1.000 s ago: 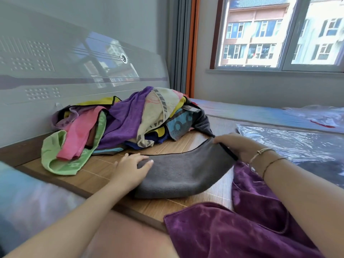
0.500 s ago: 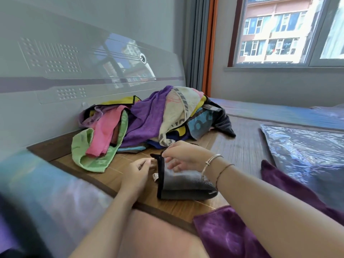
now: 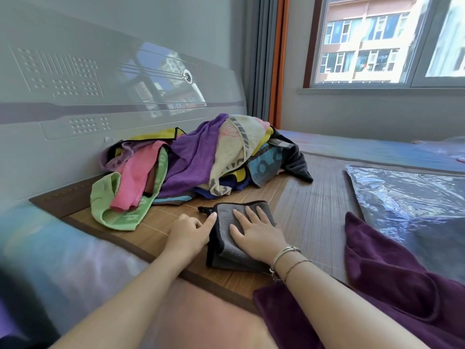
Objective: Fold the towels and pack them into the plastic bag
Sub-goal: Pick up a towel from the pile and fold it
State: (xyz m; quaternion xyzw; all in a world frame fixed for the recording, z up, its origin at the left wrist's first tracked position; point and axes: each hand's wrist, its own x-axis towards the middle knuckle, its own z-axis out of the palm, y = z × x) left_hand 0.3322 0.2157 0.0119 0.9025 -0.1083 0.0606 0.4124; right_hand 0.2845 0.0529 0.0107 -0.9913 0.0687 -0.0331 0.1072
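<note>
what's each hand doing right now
Left hand: fingers loosely curled, forefinger touching the grey towel's edge, gripping nothing.
Right hand: open, flat on the towel.

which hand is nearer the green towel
Left. The left hand lies on the mat just right of the green towel; the right hand rests flat on the grey towel, farther right.

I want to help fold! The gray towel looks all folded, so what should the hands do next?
Probably lift the gray towel toward the plastic bag on the right. It already lies folded under the flat right hand, and the left hand touches its edge.
</note>
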